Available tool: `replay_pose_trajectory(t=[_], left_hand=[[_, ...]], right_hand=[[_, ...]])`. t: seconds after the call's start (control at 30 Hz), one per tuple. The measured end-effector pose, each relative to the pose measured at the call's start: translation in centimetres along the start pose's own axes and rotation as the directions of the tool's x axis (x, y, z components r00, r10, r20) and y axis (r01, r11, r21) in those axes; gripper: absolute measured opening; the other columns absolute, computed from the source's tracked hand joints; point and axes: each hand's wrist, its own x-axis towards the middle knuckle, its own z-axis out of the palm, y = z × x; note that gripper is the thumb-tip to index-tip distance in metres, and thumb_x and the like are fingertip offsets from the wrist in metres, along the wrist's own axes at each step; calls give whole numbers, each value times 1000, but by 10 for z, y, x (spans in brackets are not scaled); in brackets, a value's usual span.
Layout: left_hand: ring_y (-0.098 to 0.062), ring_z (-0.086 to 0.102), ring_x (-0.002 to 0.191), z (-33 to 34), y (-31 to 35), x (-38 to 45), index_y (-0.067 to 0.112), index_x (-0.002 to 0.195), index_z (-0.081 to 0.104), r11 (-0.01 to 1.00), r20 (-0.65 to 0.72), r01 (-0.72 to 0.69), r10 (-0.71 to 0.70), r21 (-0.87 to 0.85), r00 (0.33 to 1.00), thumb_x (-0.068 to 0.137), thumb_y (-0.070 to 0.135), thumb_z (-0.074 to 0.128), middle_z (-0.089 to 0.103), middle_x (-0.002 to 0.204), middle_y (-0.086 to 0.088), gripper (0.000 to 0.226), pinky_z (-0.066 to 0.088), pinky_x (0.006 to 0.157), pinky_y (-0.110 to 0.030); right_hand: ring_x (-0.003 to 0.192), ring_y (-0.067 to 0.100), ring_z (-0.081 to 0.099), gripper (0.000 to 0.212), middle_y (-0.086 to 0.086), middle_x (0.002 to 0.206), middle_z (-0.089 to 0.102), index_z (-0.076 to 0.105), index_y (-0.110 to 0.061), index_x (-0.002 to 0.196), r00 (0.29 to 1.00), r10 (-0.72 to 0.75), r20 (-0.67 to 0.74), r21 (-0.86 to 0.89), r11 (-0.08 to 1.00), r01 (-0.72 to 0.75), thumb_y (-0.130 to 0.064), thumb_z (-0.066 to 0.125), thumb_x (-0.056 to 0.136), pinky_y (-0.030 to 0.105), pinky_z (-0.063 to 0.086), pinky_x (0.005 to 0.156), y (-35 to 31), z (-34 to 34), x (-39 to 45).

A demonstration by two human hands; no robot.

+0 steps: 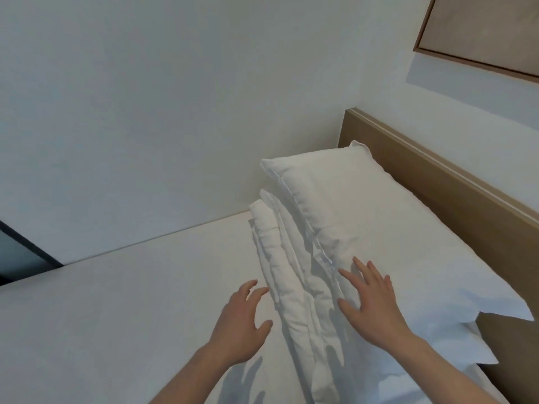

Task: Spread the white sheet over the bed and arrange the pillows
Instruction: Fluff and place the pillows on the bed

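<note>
Folded white sheet (294,287) lies on bed (131,301) at 12 o'clock, against pillow (364,217). Left hand (242,325) & right hand (370,307) both splayed, empty. I'd pinch top layer w/ each grip, unfold toward 9.

We see the left hand (243,319) and right hand (372,301) spread open on either side of a folded white sheet (288,275) lying on the bed (131,301). The right fingers (361,266) seem to touch a pillow (364,217) propped against the wooden headboard (437,182).
</note>
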Motion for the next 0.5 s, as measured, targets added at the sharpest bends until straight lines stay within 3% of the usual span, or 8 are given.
replay_pose_trajectory(t=[0.33,0.5], left_hand=[[-16,11,155,-27,-61,-112,39,156,26,964,-104,84,-60,250,993,95,54,53,1,170,9,68,16,125,-34],[-18,4,157,-39,-48,-170,38,158,23,943,-112,70,-35,324,993,95,57,51,-6,170,6,72,10,127,-35]], right_hand=[[155,17,11,66,-13,167,13,31,-47,151,970,-163,181,58,986,154,-54,59,92,43,18,125,-64,12,-70],[156,15,7,71,-13,168,9,23,-46,155,945,-233,228,-6,970,241,-60,54,93,39,16,126,-89,-19,-119]])
